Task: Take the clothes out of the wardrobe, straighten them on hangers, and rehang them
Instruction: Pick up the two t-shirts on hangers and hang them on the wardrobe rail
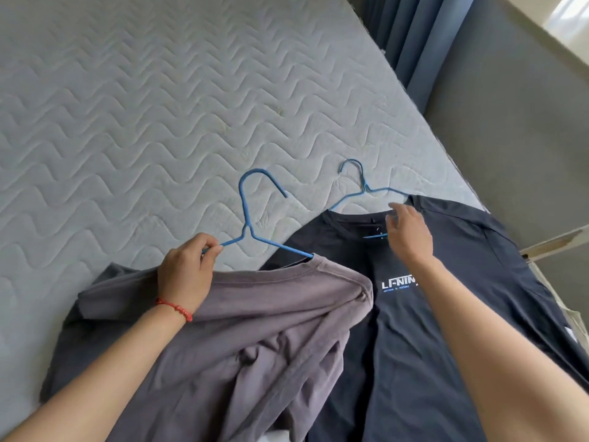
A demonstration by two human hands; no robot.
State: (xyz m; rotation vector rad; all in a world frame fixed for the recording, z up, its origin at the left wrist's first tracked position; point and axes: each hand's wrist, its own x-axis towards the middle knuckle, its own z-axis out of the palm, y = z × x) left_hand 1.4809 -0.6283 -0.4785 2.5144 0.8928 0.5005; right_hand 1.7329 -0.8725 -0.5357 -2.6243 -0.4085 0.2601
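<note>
I look down at a bare quilted grey mattress. My left hand, with a red cord bracelet at the wrist, pinches the left arm of a blue wire hanger; its right arm runs into the neck of a crumpled mauve-grey T-shirt lying on the mattress. Just beside it lies a dark navy T-shirt with white chest lettering, flat, on a second blue wire hanger. My right hand is over that shirt's collar, fingers loosely spread; whether they touch the cloth I cannot tell. Blue curtains hang beyond the mattress.
</note>
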